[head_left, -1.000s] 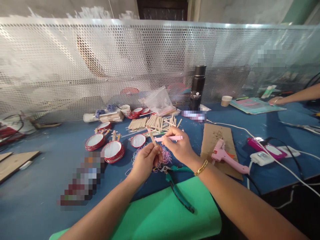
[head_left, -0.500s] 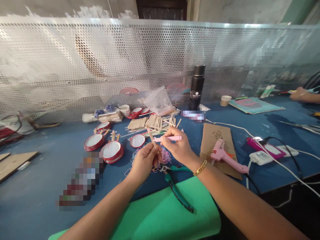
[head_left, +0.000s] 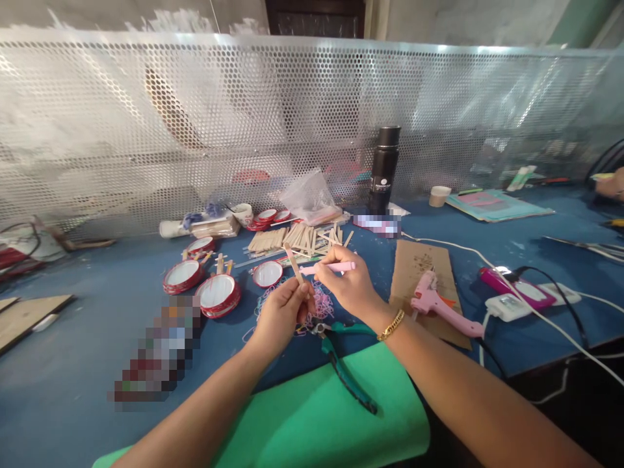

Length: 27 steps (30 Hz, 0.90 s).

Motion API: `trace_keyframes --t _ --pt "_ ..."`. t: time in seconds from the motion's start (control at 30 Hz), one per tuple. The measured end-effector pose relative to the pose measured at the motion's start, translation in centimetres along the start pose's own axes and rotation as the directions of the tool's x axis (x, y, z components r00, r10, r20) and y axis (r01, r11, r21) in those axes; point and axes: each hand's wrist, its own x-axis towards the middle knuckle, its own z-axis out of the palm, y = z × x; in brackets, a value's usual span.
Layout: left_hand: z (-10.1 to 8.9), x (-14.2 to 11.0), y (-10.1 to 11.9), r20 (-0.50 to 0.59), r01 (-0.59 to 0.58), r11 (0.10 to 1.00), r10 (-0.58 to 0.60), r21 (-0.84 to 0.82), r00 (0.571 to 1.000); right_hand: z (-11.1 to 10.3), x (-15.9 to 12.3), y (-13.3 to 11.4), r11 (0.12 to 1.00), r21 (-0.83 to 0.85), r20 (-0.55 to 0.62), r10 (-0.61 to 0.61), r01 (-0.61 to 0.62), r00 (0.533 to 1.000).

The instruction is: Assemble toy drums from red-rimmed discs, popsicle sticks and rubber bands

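At 12 o'clock, L hand pinches flat pale wooden stick; R hand pinches slim pink pen, tip at stick; grips unchanged vs. a sec ago, so work's prob. steady.

Lower end of flat pale wooden stick: hidden in left fingers. Slim pink plastic pen, right fingers: tip contact too small to tell. Tangled thin pink-purple loops behind left fingers: partly covered. Pixelated elongated object, left of fingers: unidentifiable. Smooth green sheet below fingers: cut by bottom edge. Co-worker's hand, far right of fingers: cut off, blurred.
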Motion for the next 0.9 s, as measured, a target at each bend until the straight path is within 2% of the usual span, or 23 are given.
trace_keyframes --t 0.17,0.37,0.57,0.9 --pt "0.01 -0.01 -0.05 -0.012 0.012 1.0 -0.013 -0.027 1.0 -0.42 0.17 0.29 1.0 0.005 -0.044 0.02 -0.02 0.999" --pt "0.22 0.18 -0.14 -0.018 0.026 0.998 -0.028 -0.062 0.999 -0.21 0.17 0.39 0.977 0.208 0.035 0.043 -0.049 0.998" --pt "0.18 -0.07 -0.11 -0.008 0.049 0.994 -0.05 -0.102 0.999 -0.01 0.0 0.06 0.985 0.166 0.038 0.029 -0.034 0.999" --pt "0.04 -0.25 -0.3 0.006 0.092 0.984 -0.092 -0.149 0.996 0.02 -0.04 -0.12 0.988 0.12 0.006 0.094 -0.094 0.996"
